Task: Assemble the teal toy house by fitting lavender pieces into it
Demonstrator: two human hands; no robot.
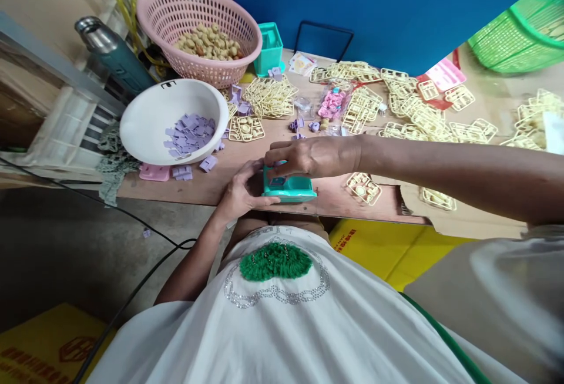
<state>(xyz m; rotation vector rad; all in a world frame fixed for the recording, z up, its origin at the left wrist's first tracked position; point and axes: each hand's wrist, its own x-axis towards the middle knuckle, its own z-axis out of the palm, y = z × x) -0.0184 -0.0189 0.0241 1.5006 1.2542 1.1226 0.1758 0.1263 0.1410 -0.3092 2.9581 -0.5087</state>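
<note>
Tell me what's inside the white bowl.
The white bowl holds a heap of small purple pieces; those on top hide whatever lies beneath.

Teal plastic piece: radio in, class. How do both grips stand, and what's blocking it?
Left grip holding piece's left side. Right grip over top, fingers bent down. Teal plastic piece by table's near edge, partly hidden by right grip.
</note>
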